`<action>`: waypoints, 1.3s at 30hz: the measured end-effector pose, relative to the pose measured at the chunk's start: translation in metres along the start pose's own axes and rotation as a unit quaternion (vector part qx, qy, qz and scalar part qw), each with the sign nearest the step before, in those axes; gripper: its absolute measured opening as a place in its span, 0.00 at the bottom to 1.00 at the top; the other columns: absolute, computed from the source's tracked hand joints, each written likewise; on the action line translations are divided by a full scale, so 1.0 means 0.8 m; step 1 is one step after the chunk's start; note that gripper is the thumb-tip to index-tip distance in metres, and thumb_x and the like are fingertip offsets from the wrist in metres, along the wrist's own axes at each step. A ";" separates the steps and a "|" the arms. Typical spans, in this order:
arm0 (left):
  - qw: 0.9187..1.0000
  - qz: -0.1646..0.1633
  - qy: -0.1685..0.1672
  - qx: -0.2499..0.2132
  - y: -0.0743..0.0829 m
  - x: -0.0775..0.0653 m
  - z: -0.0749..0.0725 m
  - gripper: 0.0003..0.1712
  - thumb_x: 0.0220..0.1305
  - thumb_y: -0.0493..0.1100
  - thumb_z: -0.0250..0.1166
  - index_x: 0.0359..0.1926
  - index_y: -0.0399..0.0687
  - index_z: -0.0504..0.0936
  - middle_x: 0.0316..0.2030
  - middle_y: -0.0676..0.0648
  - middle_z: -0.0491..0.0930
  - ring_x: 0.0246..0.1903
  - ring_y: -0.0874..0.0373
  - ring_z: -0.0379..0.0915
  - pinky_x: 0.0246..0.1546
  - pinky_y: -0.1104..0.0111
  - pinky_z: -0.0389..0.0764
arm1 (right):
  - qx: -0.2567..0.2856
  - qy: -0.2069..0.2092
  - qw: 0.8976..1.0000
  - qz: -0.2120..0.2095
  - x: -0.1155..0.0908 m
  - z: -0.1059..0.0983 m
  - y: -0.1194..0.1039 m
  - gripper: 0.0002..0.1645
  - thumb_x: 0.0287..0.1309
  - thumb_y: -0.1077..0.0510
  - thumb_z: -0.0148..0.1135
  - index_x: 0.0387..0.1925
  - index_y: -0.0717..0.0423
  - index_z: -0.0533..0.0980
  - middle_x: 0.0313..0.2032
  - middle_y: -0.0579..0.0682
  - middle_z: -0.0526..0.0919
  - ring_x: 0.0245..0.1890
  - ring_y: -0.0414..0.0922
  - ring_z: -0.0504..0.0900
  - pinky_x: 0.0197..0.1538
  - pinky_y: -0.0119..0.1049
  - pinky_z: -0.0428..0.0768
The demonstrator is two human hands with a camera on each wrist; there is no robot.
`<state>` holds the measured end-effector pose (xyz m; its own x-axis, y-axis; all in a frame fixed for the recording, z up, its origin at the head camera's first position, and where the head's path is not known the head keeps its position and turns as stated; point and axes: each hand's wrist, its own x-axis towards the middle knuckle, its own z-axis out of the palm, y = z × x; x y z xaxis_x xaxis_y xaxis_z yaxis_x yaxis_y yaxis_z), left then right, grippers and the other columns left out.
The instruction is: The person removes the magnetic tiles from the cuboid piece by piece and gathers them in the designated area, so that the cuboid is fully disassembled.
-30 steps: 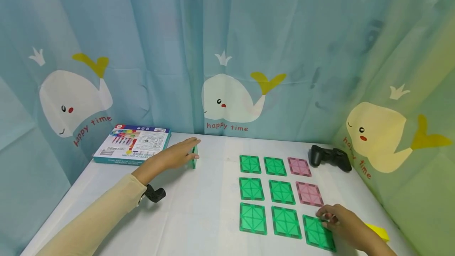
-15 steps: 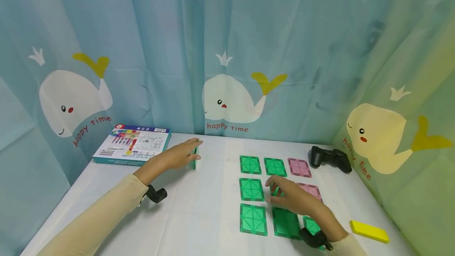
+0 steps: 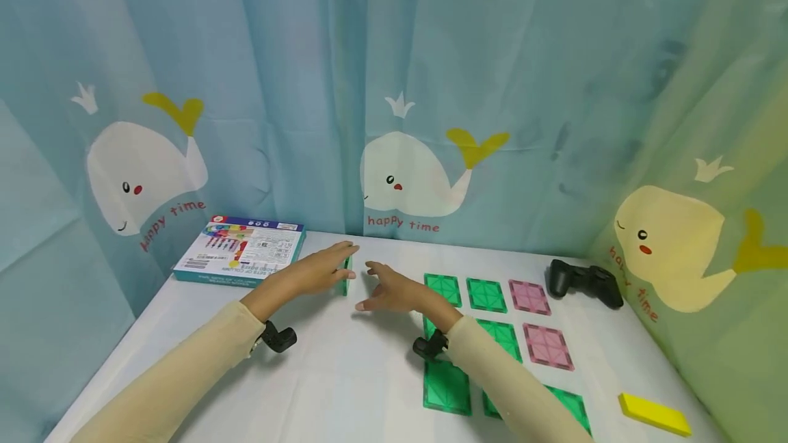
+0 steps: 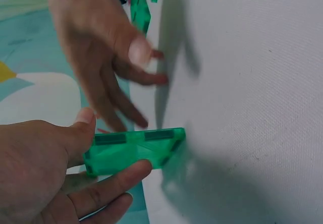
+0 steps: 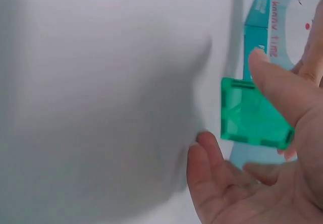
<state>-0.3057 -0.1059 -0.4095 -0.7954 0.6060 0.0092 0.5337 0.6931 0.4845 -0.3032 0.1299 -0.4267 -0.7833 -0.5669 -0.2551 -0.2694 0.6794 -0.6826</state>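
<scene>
My left hand [image 3: 317, 272] holds a translucent green square magnetic tile [image 3: 347, 277] upright at the back of the white table. Seen from the left wrist, the green tile [image 4: 132, 151] sits between thumb and fingers. My right hand [image 3: 395, 292] hovers just right of it, fingers spread and loosely bent, with nothing between them. A gap separates the right fingertips from the green tile [image 5: 255, 114] in the right wrist view. Right of the hands lie rows of flat tiles, green ones [image 3: 488, 294] and two pink ones [image 3: 548, 346]; the right forearm covers some of them.
At the back left lies a flat boxed set [image 3: 243, 251] with a teal edge. A black game controller [image 3: 585, 282] rests at the back right. The yellow block [image 3: 655, 414] is at the front right. A whale-print curtain [image 3: 295, 87] hangs behind the table.
My right hand has left the front right green tile and swept left across the rows to beside my left hand. The left hand keeps its hold. The head view has turned slightly.
</scene>
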 end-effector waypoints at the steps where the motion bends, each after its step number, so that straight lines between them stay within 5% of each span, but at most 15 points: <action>1: 1.000 0.002 0.000 0.000 0.001 0.000 0.000 0.37 0.84 0.48 0.55 0.81 0.33 0.56 0.80 0.30 0.54 0.79 0.35 0.53 0.78 0.43 0.60 | 0.007 0.004 1.000 0.006 0.007 0.001 -0.002 0.64 0.64 0.44 0.76 0.84 0.58 0.45 0.80 0.59 0.60 0.67 0.53 0.77 0.70 0.54 0.76; 6: 1.000 -0.003 -0.001 0.005 0.003 -0.003 0.000 0.37 0.83 0.48 0.56 0.82 0.34 0.56 0.81 0.31 0.54 0.79 0.36 0.54 0.78 0.44 0.61 | 0.001 0.011 1.000 0.005 0.032 0.012 -0.013 0.68 0.64 0.45 0.76 0.85 0.59 0.39 0.83 0.59 0.51 0.82 0.56 0.55 0.80 0.59 0.60; 9: 1.000 -0.006 0.000 0.004 0.005 -0.006 -0.001 0.37 0.83 0.48 0.57 0.82 0.35 0.56 0.81 0.31 0.54 0.79 0.35 0.55 0.77 0.42 0.62 | -0.012 0.021 1.000 -0.012 0.042 0.018 -0.018 0.65 0.66 0.46 0.74 0.85 0.61 0.41 0.83 0.62 0.49 0.83 0.58 0.51 0.81 0.59 0.58; 15: 1.000 -0.004 0.008 -0.005 0.004 -0.008 0.001 0.38 0.83 0.48 0.57 0.81 0.33 0.56 0.80 0.31 0.55 0.79 0.35 0.55 0.77 0.43 0.61 | -0.025 0.051 0.998 -0.027 0.047 0.024 -0.016 0.56 0.68 0.48 0.72 0.82 0.64 0.50 0.81 0.63 0.56 0.81 0.58 0.57 0.80 0.57 0.61; 22: 0.999 -0.015 0.007 -0.034 -0.005 -0.014 0.008 0.42 0.81 0.51 0.59 0.82 0.33 0.54 0.79 0.32 0.59 0.78 0.37 0.57 0.78 0.45 0.62 | -0.044 0.036 0.998 -0.026 0.039 0.016 -0.007 0.54 0.67 0.47 0.74 0.81 0.62 0.55 0.77 0.63 0.62 0.78 0.57 0.62 0.78 0.57 0.65; 30: 0.997 -0.059 -0.040 -0.033 -0.022 -0.029 0.024 0.48 0.80 0.54 0.61 0.82 0.28 0.50 0.79 0.27 0.54 0.79 0.32 0.52 0.79 0.43 0.57 | -0.087 0.016 0.996 -0.006 0.020 -0.001 0.013 0.52 0.64 0.46 0.77 0.81 0.55 0.61 0.66 0.60 0.66 0.51 0.47 0.78 0.60 0.47 0.80; 39: 0.994 -0.090 -0.067 0.008 -0.034 -0.055 0.042 0.45 0.77 0.56 0.64 0.80 0.34 0.60 0.81 0.30 0.51 0.81 0.35 0.49 0.80 0.44 0.55 | -0.057 0.040 0.997 -0.011 -0.046 -0.027 0.043 0.49 0.60 0.47 0.79 0.77 0.55 0.67 0.61 0.59 0.67 0.50 0.47 0.76 0.49 0.45 0.80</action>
<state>-0.2758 -0.1380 -0.4520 -0.8336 0.5175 -0.1929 0.3918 0.8002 0.4540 -0.2959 0.1840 -0.4255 -0.8179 -0.5459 -0.1815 -0.3454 0.7184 -0.6039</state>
